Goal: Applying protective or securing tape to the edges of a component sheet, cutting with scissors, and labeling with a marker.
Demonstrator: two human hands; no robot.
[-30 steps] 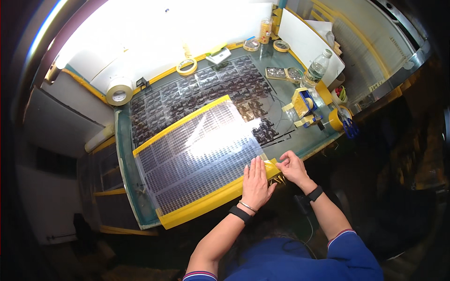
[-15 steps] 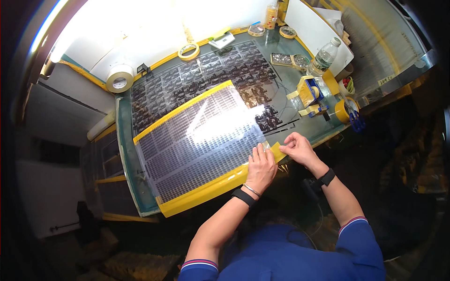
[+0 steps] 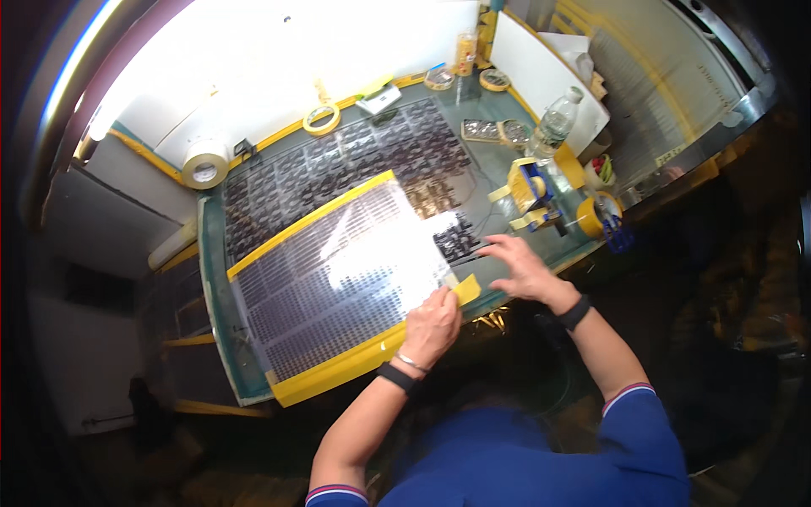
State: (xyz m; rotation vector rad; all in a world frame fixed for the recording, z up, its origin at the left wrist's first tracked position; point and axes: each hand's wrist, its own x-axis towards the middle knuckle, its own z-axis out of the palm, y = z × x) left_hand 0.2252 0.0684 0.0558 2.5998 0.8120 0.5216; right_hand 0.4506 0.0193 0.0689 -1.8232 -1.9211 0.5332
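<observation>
A clear sheet (image 3: 325, 279) with a grid of small dark marks lies slanted on the glass-topped table, glaring with reflected light. Yellow tape (image 3: 338, 372) borders its near edge, and another yellow strip (image 3: 312, 222) runs along the far edge. My left hand (image 3: 433, 323) is at the sheet's near right corner, its fingers curled and pinched on the tape there. A loose tape end (image 3: 467, 289) sticks out past those fingers. Just right of it my right hand (image 3: 522, 269) hovers open, thumb and fingers apart, holding nothing.
A larger dark-patterned film (image 3: 321, 160) lies beneath. To the right are a tape dispenser (image 3: 528, 186), a plastic bottle (image 3: 557, 122), a tape roll (image 3: 591, 216) and blue-handled scissors (image 3: 619, 237). Farther back are a yellow tape ring (image 3: 321, 119), a small scale (image 3: 378, 99) and a wide white roll (image 3: 205, 165).
My right hand has let go of the tape end and opened, lifting slightly away. My left hand's fingers, stretched before, are now curled in at the corner. The whole view has shifted a little.
</observation>
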